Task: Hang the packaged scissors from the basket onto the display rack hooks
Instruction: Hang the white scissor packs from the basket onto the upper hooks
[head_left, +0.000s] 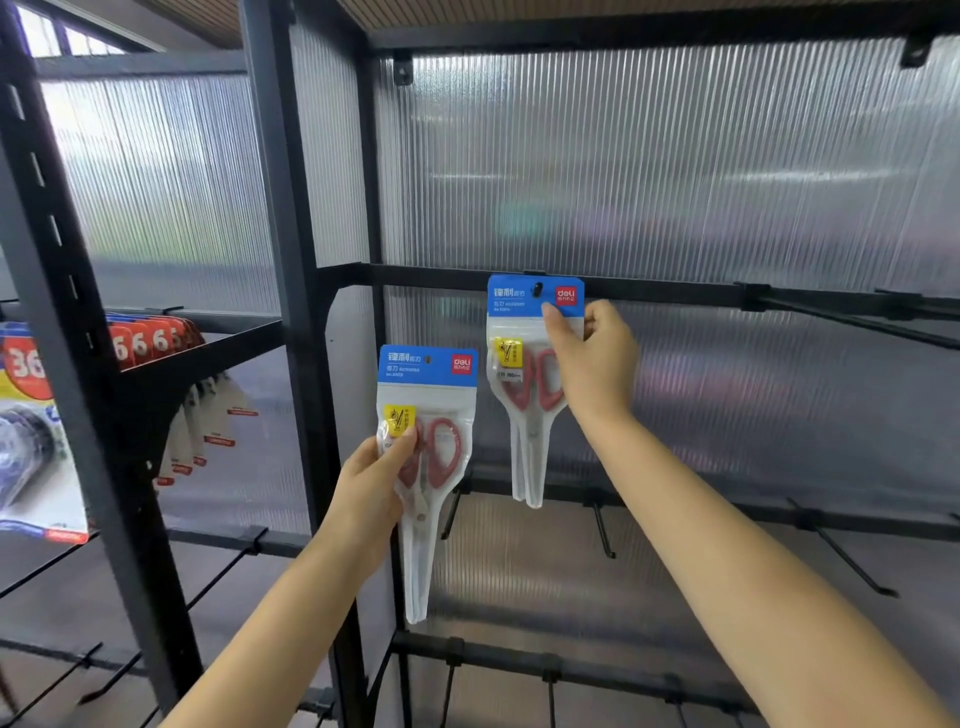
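Right hand (592, 358): you pinch the upper pack (535, 332) just under its blue header, thumb on the front face, fingers curled behind. Pack sits upper centre of frame, its hang hole against the black crossbar (675, 293).
Left hand (376, 480): you grip the second pack (426, 415) around the red scissor handles, thumb over the yellow sticker. It hangs free at centre frame, below and left of the first, touching no part of the rack.
Hook state: a dark tip shows in the upper pack's hole. Can't tell whether the pack is fully seated or only caught on the tip.
Basket: not in view.
Risk 1: let go too soon and the pack likely slides off the tip and drops, if the hole is only part-way on.
Risk 2: pulling down or sideways on the header could tear the hole.
Risk 3: the second pack's long tail swings close to the lower hooks (602, 530); a careless lift could snag it.
Risk 4: free hooks at right of frame (852, 322) stick out toward you; watch the forearm.
Writing: red "deli" badge on both headers, plus Chinese characters; smaller print is too blurred to read.
Left of frame: packs with "36" (23, 364) and a row of "6" cards (148, 343).
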